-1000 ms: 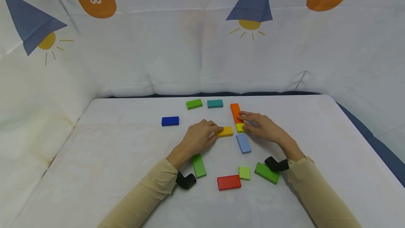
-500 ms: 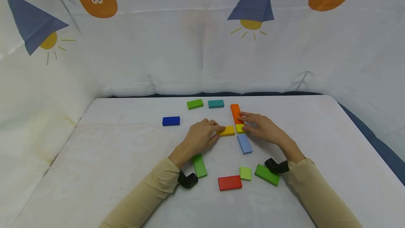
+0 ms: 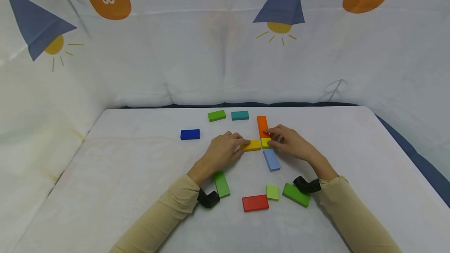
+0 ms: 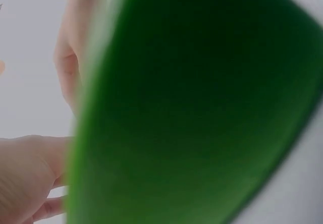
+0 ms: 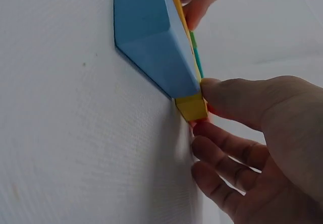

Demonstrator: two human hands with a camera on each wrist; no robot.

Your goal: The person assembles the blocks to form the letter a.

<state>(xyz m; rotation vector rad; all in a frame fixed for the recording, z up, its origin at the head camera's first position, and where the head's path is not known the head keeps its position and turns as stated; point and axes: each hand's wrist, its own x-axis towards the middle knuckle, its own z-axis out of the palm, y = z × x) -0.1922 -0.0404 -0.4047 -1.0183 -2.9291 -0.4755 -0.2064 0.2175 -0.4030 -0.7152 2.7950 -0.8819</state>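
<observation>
In the head view my left hand pinches the left end of an amber block lying flat on the table. My right hand has its thumb and fingers at a small yellow block, with the index fingertip over the near part of an orange block. The yellow block meets the orange block's near end. A light blue block lies just nearer. In the right wrist view the thumb touches the yellow block. A blurred green block hides most of the left wrist view.
Beyond the hands lie a green block, a teal block and a dark blue block. Nearer are a red block, a lime square and green blocks beside both wrists. A white cloth wall rises behind the table.
My left hand has nudged the amber block slightly right. The right index finger has bent inward, and the yellow block has shifted slightly left, closer to the amber block.
</observation>
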